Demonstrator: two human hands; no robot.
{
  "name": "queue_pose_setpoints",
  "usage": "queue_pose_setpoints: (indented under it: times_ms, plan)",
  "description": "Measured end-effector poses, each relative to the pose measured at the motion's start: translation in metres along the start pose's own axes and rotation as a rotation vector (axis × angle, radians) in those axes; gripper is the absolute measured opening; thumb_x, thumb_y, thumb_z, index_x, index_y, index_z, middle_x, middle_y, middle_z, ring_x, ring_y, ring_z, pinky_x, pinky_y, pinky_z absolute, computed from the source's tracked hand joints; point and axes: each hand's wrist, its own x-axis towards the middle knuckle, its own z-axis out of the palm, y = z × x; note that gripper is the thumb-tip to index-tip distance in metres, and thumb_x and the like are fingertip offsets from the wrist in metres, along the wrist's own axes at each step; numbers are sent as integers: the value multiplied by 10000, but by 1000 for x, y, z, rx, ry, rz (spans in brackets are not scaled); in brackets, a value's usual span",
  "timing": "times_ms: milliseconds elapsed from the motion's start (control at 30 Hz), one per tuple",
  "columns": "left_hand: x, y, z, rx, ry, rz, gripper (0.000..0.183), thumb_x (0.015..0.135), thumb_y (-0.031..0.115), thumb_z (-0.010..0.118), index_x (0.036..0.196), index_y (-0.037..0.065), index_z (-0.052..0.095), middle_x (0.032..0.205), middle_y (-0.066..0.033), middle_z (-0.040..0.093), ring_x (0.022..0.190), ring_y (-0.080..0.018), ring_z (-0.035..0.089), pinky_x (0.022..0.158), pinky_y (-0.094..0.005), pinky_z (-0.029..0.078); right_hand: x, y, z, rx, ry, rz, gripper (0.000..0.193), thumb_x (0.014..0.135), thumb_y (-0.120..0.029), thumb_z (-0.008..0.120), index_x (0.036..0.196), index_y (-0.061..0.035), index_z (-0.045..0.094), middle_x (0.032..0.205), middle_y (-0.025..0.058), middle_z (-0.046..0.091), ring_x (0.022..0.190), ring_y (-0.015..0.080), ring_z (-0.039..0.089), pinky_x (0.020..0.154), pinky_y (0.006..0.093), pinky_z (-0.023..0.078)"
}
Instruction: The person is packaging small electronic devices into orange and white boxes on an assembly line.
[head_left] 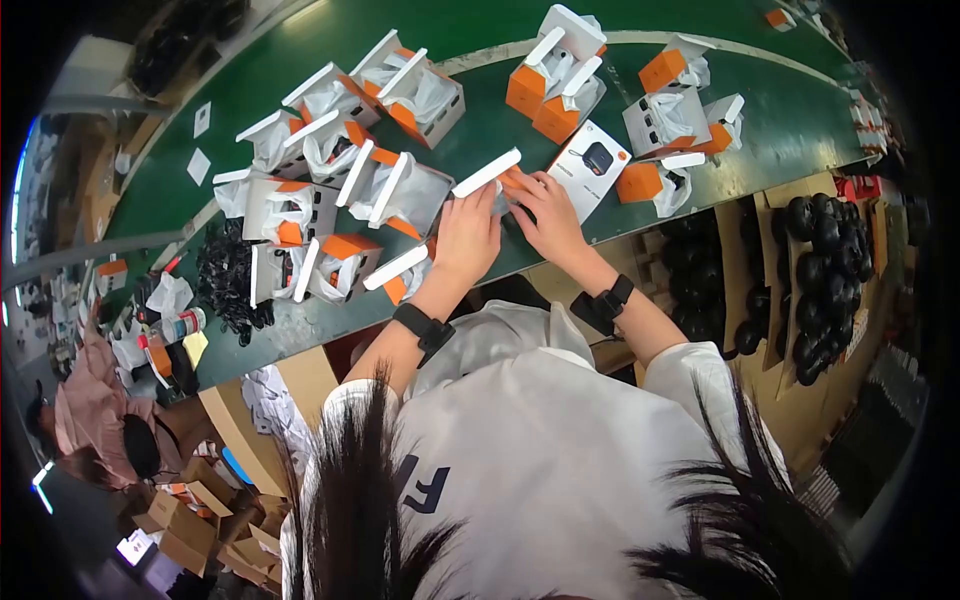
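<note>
Both hands meet at one open white-and-orange carton (486,172) near the worktop's (485,95) front edge
The left hand (468,232) touches its near side while the right hand's (550,215) fingers bend at the orange flap (514,180), an arrangement that probably steadies the carton; whether either hand is gripping firmly, I cannot tell. Lidded cartons (447,112) stand open to the left, white plastic bags (430,92) inside, their raised lids likely leaving the openings accessible, and a closed white box (590,175) sits just beside the right hand
</note>
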Motion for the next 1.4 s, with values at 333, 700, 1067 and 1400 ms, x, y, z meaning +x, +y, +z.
queue_pose_setpoints:
  times_ms: [333, 700, 1067, 1400]
  plan:
    - [15, 4, -2, -360, 362, -55, 227, 813, 97, 582, 1016, 6, 536, 1062, -176, 560, 989, -366, 524, 844, -408, 420, 15, 13, -6, 107, -6, -34, 211, 766, -68, 574, 976, -48, 588, 1085, 79, 536, 977, 283, 471, 842, 366, 401]
    - [-4, -4, 19, -162, 319, 46, 208, 802, 97, 582, 997, 26, 577, 1139, -135, 551, 1112, -346, 478, 949, -439, 377, 22, 34, -27, 420, -254, -54, 296, 760, -48, 631, 1054, -64, 602, 1266, 97, 482, 1123, 250, 482, 920, 325, 399]
    - [-9, -7, 15, -67, 205, 25, 253, 777, 38, 577, 1030, 17, 578, 1212, -155, 504, 1144, -338, 449, 934, -414, 394, 35, 56, -16, 132, -228, -414, 247, 755, -132, 638, 999, -95, 626, 1183, 80, 535, 1047, 267, 507, 855, 335, 437]
    - [-12, 3, 18, -95, 221, -3, 239, 755, 54, 569, 993, 27, 574, 1152, -140, 532, 1129, -333, 462, 926, -401, 408, 32, 49, -23, 112, -250, -444, 262, 740, -109, 645, 994, -75, 596, 1146, 102, 540, 1031, 301, 505, 857, 365, 439]
